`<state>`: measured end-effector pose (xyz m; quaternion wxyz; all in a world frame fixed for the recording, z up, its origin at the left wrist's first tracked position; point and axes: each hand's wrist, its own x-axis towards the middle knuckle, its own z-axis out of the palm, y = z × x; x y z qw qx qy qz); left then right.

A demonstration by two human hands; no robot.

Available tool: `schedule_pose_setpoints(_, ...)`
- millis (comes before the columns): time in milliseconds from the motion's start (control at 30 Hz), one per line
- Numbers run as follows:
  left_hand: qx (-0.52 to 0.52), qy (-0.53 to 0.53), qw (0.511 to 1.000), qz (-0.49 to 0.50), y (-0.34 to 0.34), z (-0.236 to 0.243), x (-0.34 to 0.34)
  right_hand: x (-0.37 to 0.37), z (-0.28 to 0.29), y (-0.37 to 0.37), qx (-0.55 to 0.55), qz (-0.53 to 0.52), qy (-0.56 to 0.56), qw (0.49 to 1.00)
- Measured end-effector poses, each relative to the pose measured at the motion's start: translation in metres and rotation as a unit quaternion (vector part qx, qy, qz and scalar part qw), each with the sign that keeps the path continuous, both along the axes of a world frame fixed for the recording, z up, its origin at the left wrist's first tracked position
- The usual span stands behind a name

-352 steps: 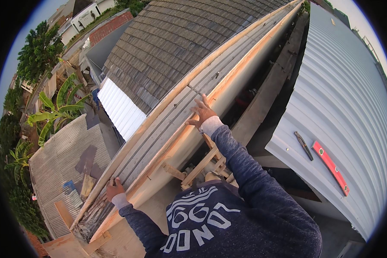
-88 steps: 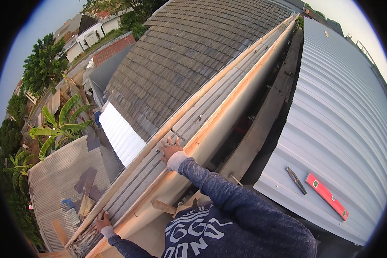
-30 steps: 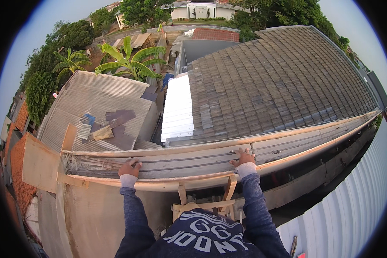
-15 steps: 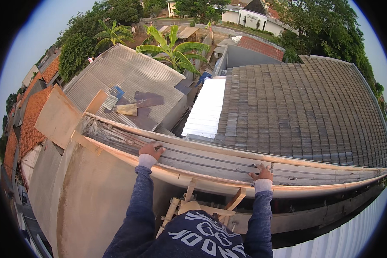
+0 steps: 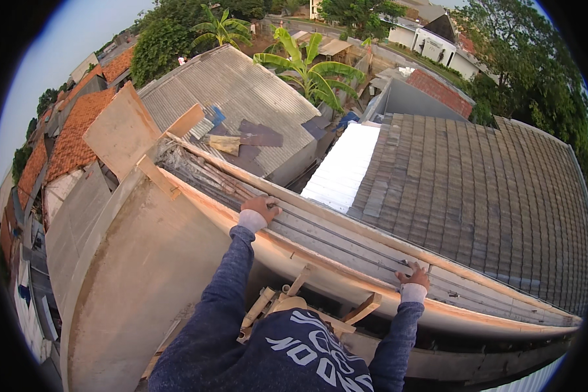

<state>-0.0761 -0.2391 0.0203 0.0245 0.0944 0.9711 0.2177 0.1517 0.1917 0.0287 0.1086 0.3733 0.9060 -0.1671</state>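
The thin rods [image 5: 340, 235] lie lengthwise in the wood-edged trough [image 5: 333, 269], slanting from upper left to lower right. Your left hand [image 5: 260, 210] curls over them; whether it pinches one, I cannot tell. Your right hand [image 5: 415, 279] has its fingers spread. Your hands hide parts; the upper-left ends blur into a tangle.

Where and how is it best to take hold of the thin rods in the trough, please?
Probably grip the rods along the stretch between the left hand and right hand, from above, fingers across: they are long, thin, and lie lengthwise in a trough open on top, with raised sides.
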Motion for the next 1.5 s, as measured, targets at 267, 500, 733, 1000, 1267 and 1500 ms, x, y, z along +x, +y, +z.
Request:
schedule_pose_setpoints(267,0.013,0.014,1.000,-0.017,0.002,0.003,0.001,-0.001,0.002,0.001,-0.011,-0.003,-0.011,1.000)
schedule_pose_setpoints(500,-0.009,0.001,1.000,-0.009,0.002,-0.002,-0.003,0.001,0.003,-0.001,-0.016,0.005,-0.007,1.000)
schedule_pose_setpoints(733,-0.003,0.003,1.000,-0.026,0.004,0.003,-0.001,-0.002,0.010,-0.005,-0.006,-0.001,-0.037,0.999)
schedule_pose_setpoints(1000,-0.004,0.010,0.999,-0.036,0.006,0.004,-0.004,0.001,-0.007,0.003,0.005,0.009,0.016,1.000)
schedule_pose_setpoints(1267,-0.006,-0.005,1.000,-0.015,0.010,0.015,0.003,0.010,-0.026,0.011,0.092,0.037,0.027,0.995)
schedule_pose_setpoints(1500,-0.015,-0.017,1.000,0.015,0.000,0.003,0.005,0.001,-0.011,0.010,0.047,0.034,0.004,0.998)
